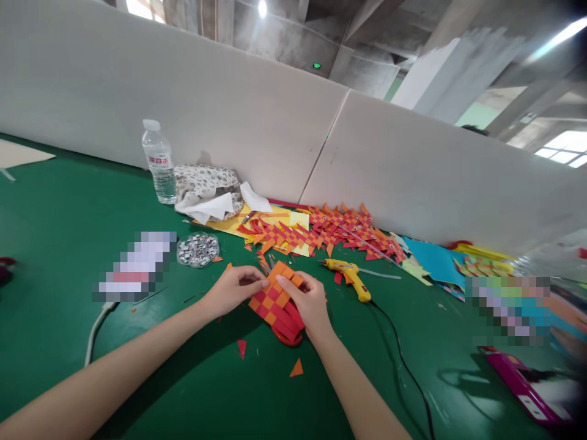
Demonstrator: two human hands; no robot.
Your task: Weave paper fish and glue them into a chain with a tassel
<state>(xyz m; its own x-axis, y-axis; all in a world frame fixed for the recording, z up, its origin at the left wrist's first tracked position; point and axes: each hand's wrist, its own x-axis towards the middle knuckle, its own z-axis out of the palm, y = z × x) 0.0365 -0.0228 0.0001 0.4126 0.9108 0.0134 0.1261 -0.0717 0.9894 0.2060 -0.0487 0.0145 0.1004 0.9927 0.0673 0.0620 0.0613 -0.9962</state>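
Between my hands is a red and orange checkered weave of paper strips (270,304), tilted, with loose red strip ends toward me. My left hand (238,292) pinches its upper left edge between thumb and fingers. With its thumb on top and fingers behind, my right hand (312,302) grips the right side. Scissors lie under the weave: a red handle loop (288,340) shows below it and the blade tips above, while their middle is hidden. Small red (241,349) and orange paper scraps (297,368) lie on the table near my hands.
A yellow glue gun (351,277) with a black cord lies right of my hands. Finished woven paper fish (348,226) are heaped at the back. A tray of small beads or googly eyes (198,249), a water bottle (159,164) and a tissue pouch (208,183) stand left on the green table (183,397).
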